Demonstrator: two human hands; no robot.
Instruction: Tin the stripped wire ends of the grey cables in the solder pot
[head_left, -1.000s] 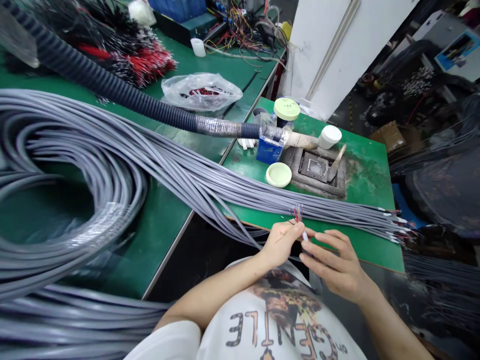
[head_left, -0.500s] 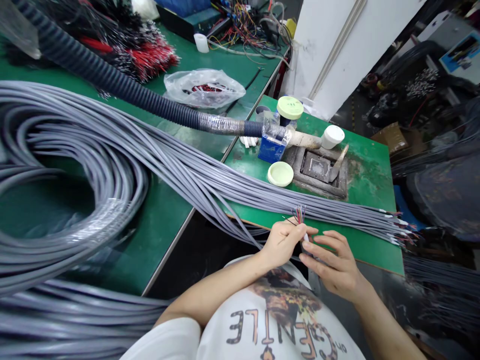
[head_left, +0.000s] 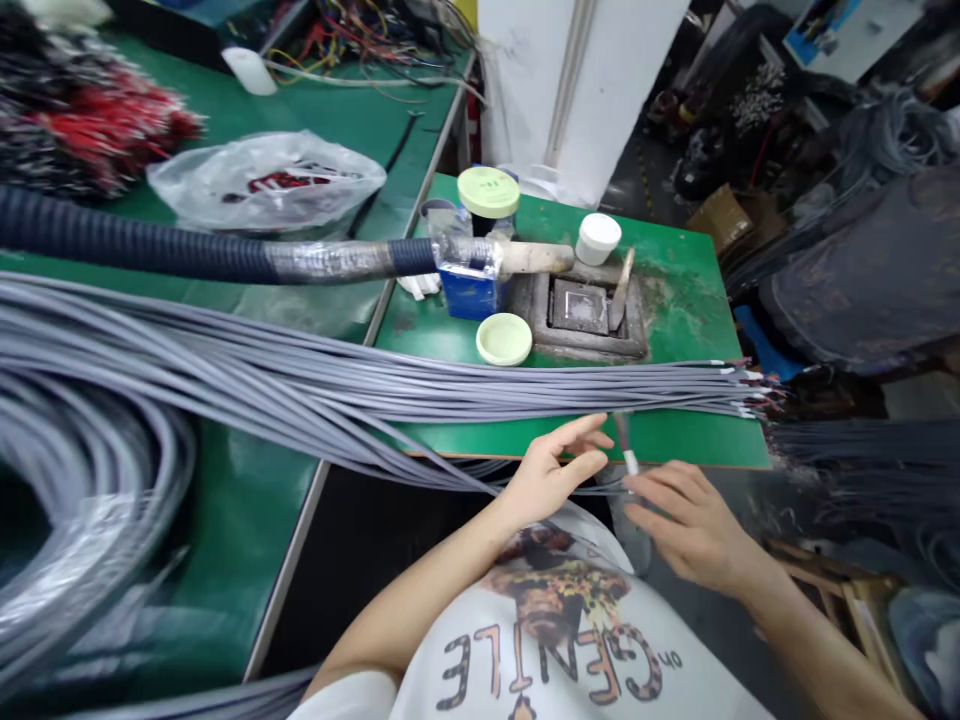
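Between thumb and fingers, my right hand (head_left: 686, 520) grips a grey cable near its white-wrapped end (head_left: 630, 461). The thin wires at that tip point up and away, blurred by motion. My left hand (head_left: 559, 465) is just left of the cable end, apart from it, thumb and fingers spread with nothing between them. Beyond both hands a thick bundle of grey cables (head_left: 465, 388) lies across the green table (head_left: 690, 440). Its stripped ends (head_left: 757, 385), with white wraps and reddish wires, reach past the table's right side.
Behind the bundle sit a pale green lid (head_left: 504, 340), a square solder pot (head_left: 581, 308) with a scraper (head_left: 622, 292), a white tub (head_left: 598, 238) and a blue box (head_left: 469, 290). A ribbed hose (head_left: 225, 258) crosses from the left. Coiled cables (head_left: 97, 500) fill the left table.
My left hand has let go of the cable's wires and opened. My right hand has closed on the cable below its white end. The view has shifted right.
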